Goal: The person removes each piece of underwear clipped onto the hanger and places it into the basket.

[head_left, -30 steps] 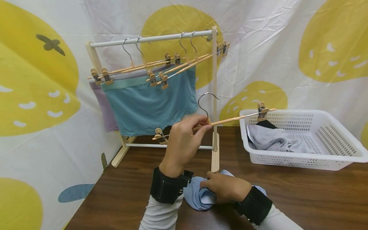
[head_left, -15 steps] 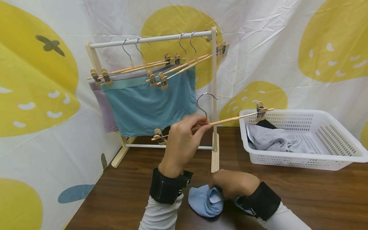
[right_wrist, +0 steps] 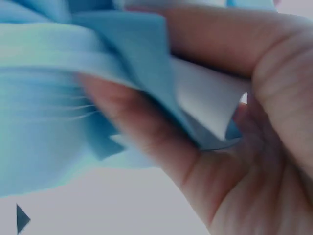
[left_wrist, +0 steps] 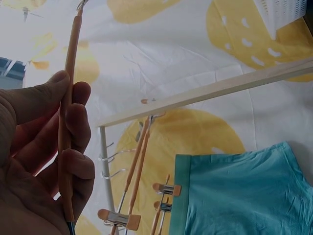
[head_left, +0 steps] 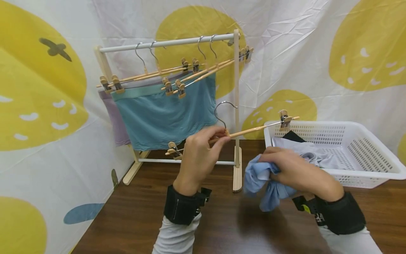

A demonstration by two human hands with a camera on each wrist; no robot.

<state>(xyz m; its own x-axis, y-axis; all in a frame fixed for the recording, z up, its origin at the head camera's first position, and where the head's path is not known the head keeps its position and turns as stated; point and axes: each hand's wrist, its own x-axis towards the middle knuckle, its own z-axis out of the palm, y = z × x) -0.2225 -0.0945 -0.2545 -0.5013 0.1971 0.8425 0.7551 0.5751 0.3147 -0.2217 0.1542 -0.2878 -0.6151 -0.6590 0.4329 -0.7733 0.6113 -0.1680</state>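
Observation:
My left hand [head_left: 199,157] holds a clip hanger [head_left: 248,132] by its wooden bar, near the base of the metal hook. In the left wrist view the fingers wrap round that bar [left_wrist: 72,46]. One clip [head_left: 284,120] on the hanger overlaps the white basket in the head view. My right hand [head_left: 299,171] grips a crumpled light blue garment [head_left: 253,178], lifted above the table with part of it drooping. Up close in the right wrist view, thumb and fingers pinch the folded blue fabric [right_wrist: 39,132], which is blurred. The garment's full shape is hidden by its folds.
A small wooden rack [head_left: 237,81] stands behind my left hand. On it hang teal shorts [head_left: 168,116], a purple garment [head_left: 115,123] and clip hangers [head_left: 206,76]. A white basket [head_left: 364,176] at right holds grey cloth [head_left: 291,148] and a black piece [head_left: 293,136].
My right hand has picked the light blue garment up off the table and moved it right, towards the basket. The left hand and its hanger have shifted slightly left.

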